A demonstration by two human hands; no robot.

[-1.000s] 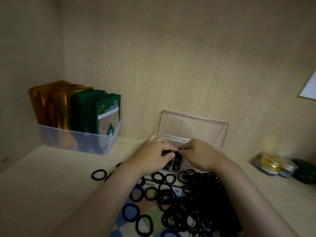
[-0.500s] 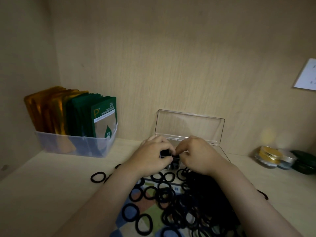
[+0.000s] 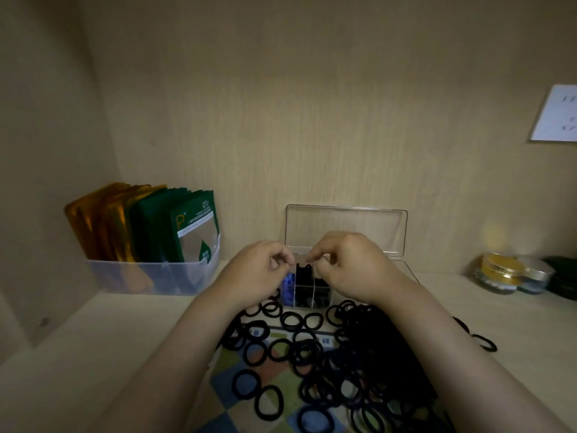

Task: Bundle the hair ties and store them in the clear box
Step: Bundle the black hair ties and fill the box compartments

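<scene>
Two hands are meeting over the clear box (image 3: 359, 220): the left hand (image 3: 256, 276) and the right hand (image 3: 352, 267) are each pinching thumb against forefinger on a top corner of the black bundle (image 3: 303, 281). That bundle is standing upright in one of the box's compartments, and loose hair ties (image 3: 374, 345) are lying scattered just in front.

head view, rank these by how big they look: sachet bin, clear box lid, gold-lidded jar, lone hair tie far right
1. sachet bin with its packets
2. clear box lid, close behind
3. gold-lidded jar
4. hair tie, smallest though it lies nearer the camera
</scene>
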